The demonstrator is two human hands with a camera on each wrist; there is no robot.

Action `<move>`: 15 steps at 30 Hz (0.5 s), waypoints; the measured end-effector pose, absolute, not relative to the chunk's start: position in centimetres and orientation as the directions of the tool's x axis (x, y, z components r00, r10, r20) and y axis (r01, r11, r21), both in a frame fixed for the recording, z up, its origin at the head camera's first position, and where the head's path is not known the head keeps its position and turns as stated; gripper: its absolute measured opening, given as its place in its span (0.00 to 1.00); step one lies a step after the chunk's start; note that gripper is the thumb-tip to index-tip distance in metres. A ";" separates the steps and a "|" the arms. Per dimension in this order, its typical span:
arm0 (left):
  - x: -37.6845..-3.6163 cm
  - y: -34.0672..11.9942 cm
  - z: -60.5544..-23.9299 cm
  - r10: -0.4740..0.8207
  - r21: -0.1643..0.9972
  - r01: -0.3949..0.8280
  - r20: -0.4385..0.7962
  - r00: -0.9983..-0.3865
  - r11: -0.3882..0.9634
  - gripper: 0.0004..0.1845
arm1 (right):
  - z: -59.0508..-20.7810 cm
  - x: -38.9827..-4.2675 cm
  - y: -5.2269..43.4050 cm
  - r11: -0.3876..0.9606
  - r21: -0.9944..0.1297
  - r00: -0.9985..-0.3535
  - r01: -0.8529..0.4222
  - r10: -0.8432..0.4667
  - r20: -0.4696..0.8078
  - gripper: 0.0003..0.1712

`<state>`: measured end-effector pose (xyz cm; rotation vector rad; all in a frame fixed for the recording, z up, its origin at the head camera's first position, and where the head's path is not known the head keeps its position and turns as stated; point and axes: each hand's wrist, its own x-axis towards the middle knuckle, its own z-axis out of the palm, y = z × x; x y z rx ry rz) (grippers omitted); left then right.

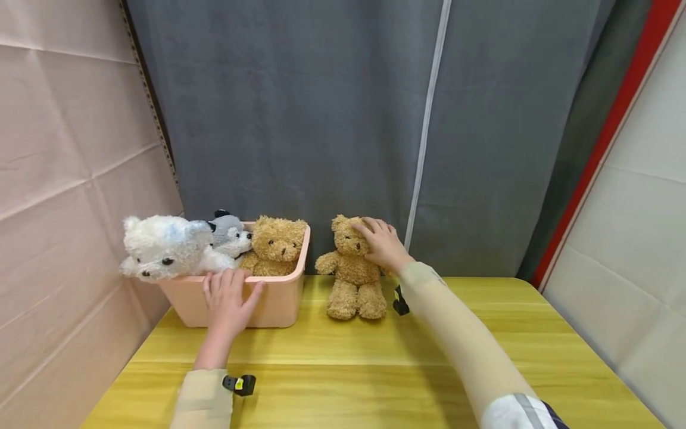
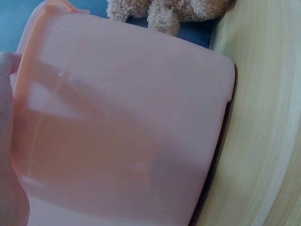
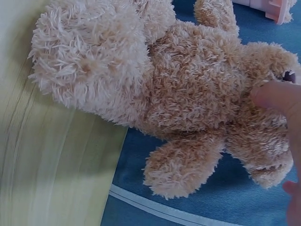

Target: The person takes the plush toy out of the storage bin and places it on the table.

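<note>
Right of the pink bin [image 1: 276,301], far side of the table [image 1: 343,381], here's the teddy bear [image 1: 354,271], upright | right hand [image 1: 387,245] grips its head from the right | left hand [image 1: 227,302] holds the bin's near rim | best here: squeeze snugly, keep that bin steady!

The person's arms [image 1: 461,333] stretch forward, the left hand [image 1: 227,301] with thumb splayed, the right hand [image 1: 386,245] slightly higher.

No readable text, brand or number in any of the three views. Closest thing to a label: small yellow patch [image 1: 239,384] on the black wrist unit [image 1: 248,385], near left; too small to tell whether it bears lettering.
</note>
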<state>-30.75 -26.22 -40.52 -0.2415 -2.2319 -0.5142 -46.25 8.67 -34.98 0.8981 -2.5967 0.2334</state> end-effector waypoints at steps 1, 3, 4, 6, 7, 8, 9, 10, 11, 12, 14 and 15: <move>-30.7 -26.2 -40.5 0.002 0.285 0.336 0.759 -0.651 0.898 0.24 | -34.8 -46.1 8.7 0.780 -0.034 -0.723 -0.625 -0.561 0.403 0.47; -30.7 -26.2 -40.5 0.000 0.285 0.334 0.760 -0.650 0.898 0.24 | -34.5 -45.8 8.7 0.775 -0.040 -0.721 -0.631 -0.567 0.398 0.46; -30.7 -26.2 -40.6 0.000 0.286 0.335 0.760 -0.649 0.898 0.23 | -34.3 -45.7 8.7 0.771 -0.042 -0.720 -0.635 -0.571 0.395 0.46; -30.7 -26.2 -40.6 -0.001 0.287 0.335 0.761 -0.648 0.898 0.24 | -33.9 -45.5 8.6 0.763 -0.043 -0.711 -0.645 -0.579 0.398 0.45; -30.7 -26.2 -40.6 -0.001 0.287 0.336 0.762 -0.648 0.897 0.24 | -33.7 -45.4 8.6 0.757 -0.040 -0.705 -0.652 -0.585 0.401 0.45; -30.7 -26.2 -40.6 -0.001 0.287 0.336 0.762 -0.648 0.897 0.24 | -33.4 -45.3 8.5 0.751 -0.037 -0.697 -0.659 -0.592 0.404 0.44; -30.6 -26.2 -40.6 0.000 0.288 0.338 0.762 -0.648 0.896 0.24 | -33.1 -45.2 8.4 0.745 -0.038 -0.691 -0.666 -0.598 0.406 0.43; -30.6 -26.2 -40.6 -0.001 0.288 0.338 0.761 -0.648 0.896 0.24 | -32.8 -45.1 8.3 0.739 -0.038 -0.685 -0.673 -0.603 0.409 0.43; -30.6 -26.2 -40.6 -0.001 0.289 0.337 0.761 -0.649 0.896 0.24 | -32.5 -45.0 8.1 0.735 -0.038 -0.681 -0.677 -0.606 0.412 0.42; -30.6 -26.1 -40.5 -0.001 0.288 0.337 0.761 -0.649 0.896 0.24 | -32.2 -44.9 8.0 0.731 -0.041 -0.679 -0.681 -0.609 0.410 0.42; -30.6 -26.1 -40.5 -0.001 0.288 0.335 0.759 -0.651 0.897 0.24 | -31.5 -44.5 7.5 0.730 -0.048 -0.681 -0.682 -0.611 0.403 0.41; -30.6 -26.1 -40.5 -0.001 0.288 0.334 0.758 -0.652 0.897 0.23 | -31.2 -44.3 7.2 0.728 -0.052 -0.682 -0.683 -0.611 0.402 0.41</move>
